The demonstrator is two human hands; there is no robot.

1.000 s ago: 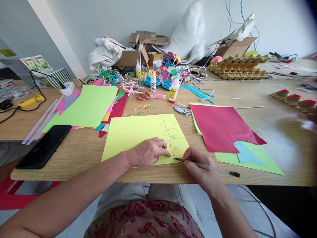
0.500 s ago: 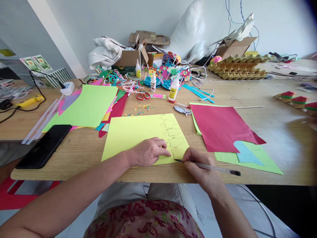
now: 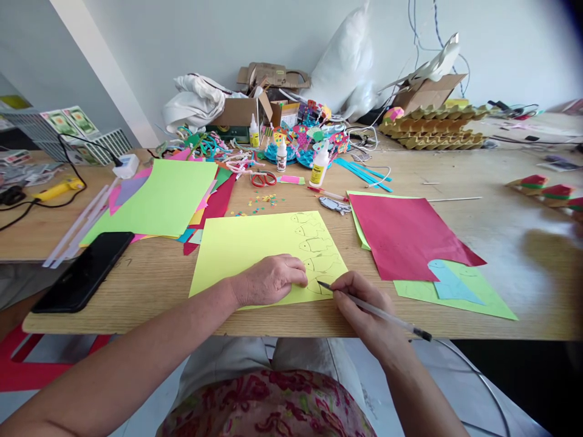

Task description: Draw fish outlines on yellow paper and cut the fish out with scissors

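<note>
A yellow paper sheet (image 3: 246, 246) lies at the table's near edge, with a column of drawn fish outlines (image 3: 314, 243) down its right side. My left hand (image 3: 273, 280) rests on the sheet's lower part, fingers curled and pressing it down. My right hand (image 3: 362, 303) is closed on a clear pen (image 3: 378, 312), whose tip touches the lowest fish outline just right of my left fingers.
A red sheet (image 3: 405, 233) over green paper (image 3: 460, 294) lies to the right. A stack of coloured sheets (image 3: 159, 197) and a black phone (image 3: 84, 270) lie to the left. Red scissors (image 3: 263, 178), glue bottles (image 3: 319, 165) and craft clutter fill the back. Someone's hand shows at the far right edge.
The pen tip has moved up and slightly left, from the sheet's bottom edge onto the lowest fish outline. My left hand has stayed put.
</note>
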